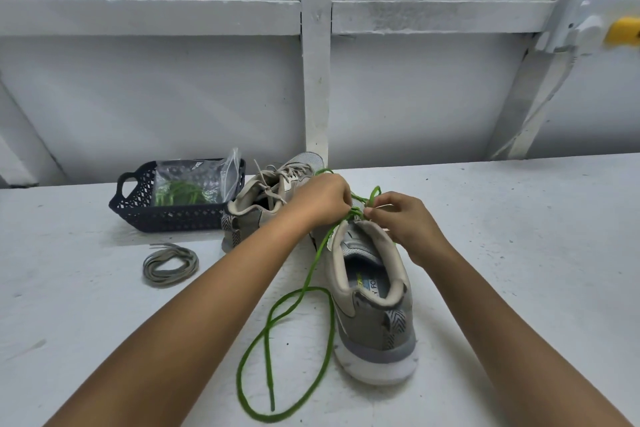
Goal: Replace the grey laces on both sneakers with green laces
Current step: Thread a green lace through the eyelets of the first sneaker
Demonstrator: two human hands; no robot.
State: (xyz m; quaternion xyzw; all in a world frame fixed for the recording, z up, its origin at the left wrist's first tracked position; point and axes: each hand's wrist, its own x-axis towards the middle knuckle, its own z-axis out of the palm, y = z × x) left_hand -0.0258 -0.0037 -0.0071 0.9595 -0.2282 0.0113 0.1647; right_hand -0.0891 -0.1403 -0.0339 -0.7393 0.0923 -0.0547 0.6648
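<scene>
Over the near sneaker (377, 305), the left hand (323, 198) pinched the green lace (304, 291) and the right hand (401, 222) pinched its loop, fingers curled. Slack lace trailed across the table (519, 253) toward me. The grey-laced sneaker (263, 204) stood at the far edge, the basket (166, 215) just beside it.

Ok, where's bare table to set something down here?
Widest bare patch: the table right of the near sneaker, beyond the right hand. A second lies this side of the grey lace, left of the left arm. Crowded: around the basket, far sneaker and the green lace loops beside the near sneaker.
</scene>
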